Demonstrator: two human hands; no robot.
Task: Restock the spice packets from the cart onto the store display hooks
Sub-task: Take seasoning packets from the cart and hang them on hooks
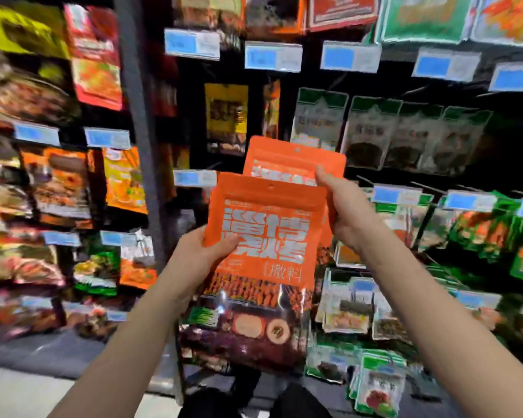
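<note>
Two orange spice packets held up before the display rack [142,122]: left hand [200,254] fingers clasp the front packet [263,233] at its left edge, right hand [344,212] fingers pinch the rear packet [290,159] at its right edge, among hanging packets and blue price tags [272,57].

Pretty dim aisle overall, dark gaps between the rows. Centre is sharpest: the front orange packet [266,233] reads clearly, with glare on its foil bottom. Everything toward 9 o'clock smears badly, price tags [273,56] at 12 are washed out, and the edges bend fisheye-style.
</note>
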